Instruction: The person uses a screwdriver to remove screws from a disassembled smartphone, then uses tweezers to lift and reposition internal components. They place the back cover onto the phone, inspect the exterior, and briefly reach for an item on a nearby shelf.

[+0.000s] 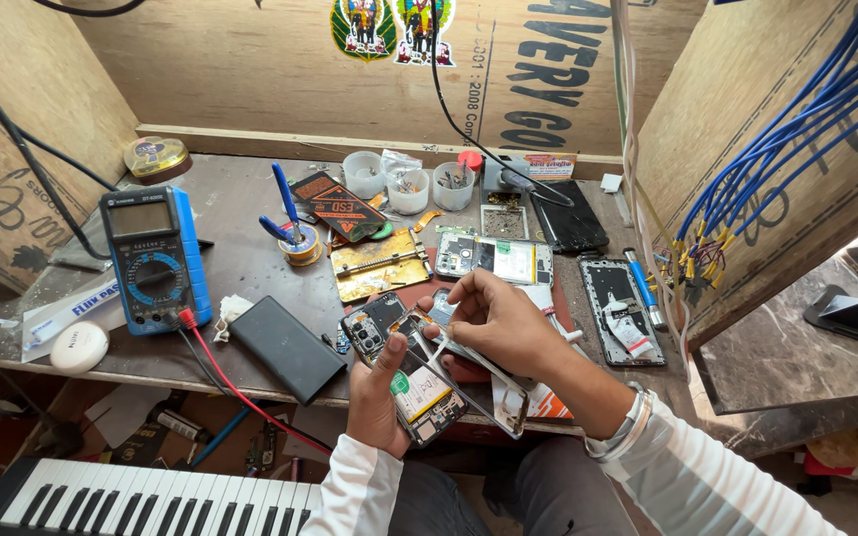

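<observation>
White ribbed sleeves lead to both hands. Left hand (377, 392) grips an opened phone (404, 372), its circuit boards exposed, over the bench edge. Right hand (494, 320) pinches thin metal tweezers (479, 362) against it. Blue multimeter (156, 258) lies well left.

Single head-worn camera, above the workbench (250, 258), facing steeply down and forward. Close range. Bench and plywood walls (280, 89) fill the frame.
</observation>
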